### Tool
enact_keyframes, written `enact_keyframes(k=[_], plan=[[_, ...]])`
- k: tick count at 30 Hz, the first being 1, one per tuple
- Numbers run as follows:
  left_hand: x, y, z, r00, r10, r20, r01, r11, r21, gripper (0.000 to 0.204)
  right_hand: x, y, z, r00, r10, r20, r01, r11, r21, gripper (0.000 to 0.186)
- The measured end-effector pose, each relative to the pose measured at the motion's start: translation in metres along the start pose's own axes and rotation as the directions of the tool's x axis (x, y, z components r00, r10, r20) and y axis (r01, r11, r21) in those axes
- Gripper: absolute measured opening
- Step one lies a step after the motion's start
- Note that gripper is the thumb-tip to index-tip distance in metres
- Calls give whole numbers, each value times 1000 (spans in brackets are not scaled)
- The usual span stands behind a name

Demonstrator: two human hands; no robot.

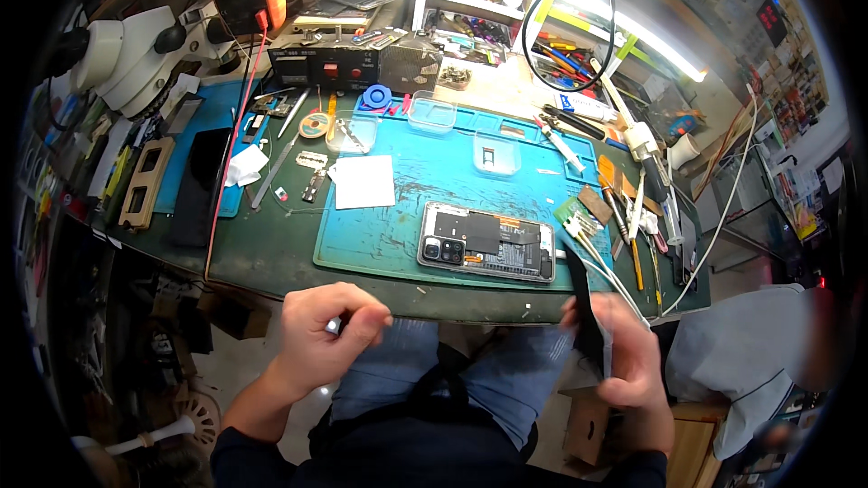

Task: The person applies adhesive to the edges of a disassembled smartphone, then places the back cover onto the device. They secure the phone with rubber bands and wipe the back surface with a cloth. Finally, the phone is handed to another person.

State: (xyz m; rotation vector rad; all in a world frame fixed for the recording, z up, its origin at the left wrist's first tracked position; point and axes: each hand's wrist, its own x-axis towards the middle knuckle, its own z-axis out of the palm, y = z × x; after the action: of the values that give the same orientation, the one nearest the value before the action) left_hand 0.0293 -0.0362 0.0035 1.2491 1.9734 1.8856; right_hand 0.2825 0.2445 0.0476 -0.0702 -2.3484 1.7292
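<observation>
An opened phone [488, 244] lies flat on the blue mat [407, 181], its back off; the camera block, black battery and orange flex parts show. My right hand [630, 357], slightly blurred, grips a thin dark phone back cover [589, 316] near the table's front edge, to the right of the phone. The cover is turned almost edge-on, so its face is hard to see. In front of the table on the left, my left hand [327, 330] is raised with curled fingers meeting the thumb. Nothing shows in it, and it touches nothing on the table.
A white square sheet [365, 182] and clear plastic boxes [432, 113] sit on the mat. A small circuit board with white cables [588, 226] and several hand tools [637, 226] lie at right. A dark phone-like slab [201, 185] and a microscope [136, 59] stand left.
</observation>
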Motion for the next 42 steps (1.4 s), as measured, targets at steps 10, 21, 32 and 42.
enact_keyframes(k=[10,21,32,42], plan=[[55,-18,-25,985,107,134,-148,926,348,55,97,4,-14,969,-210,131,225,531,-817,65],[96,-41,0,850,133,511,-287,929,235,98,124,16,-11,964,-145,223,264,626,-733,59],[96,-44,3,845,130,519,-315,905,285,89,128,25,-11,968,-125,218,243,692,-680,59],[96,-42,3,848,96,521,-299,899,321,87,129,28,-12,969,-108,220,231,707,-669,60]])
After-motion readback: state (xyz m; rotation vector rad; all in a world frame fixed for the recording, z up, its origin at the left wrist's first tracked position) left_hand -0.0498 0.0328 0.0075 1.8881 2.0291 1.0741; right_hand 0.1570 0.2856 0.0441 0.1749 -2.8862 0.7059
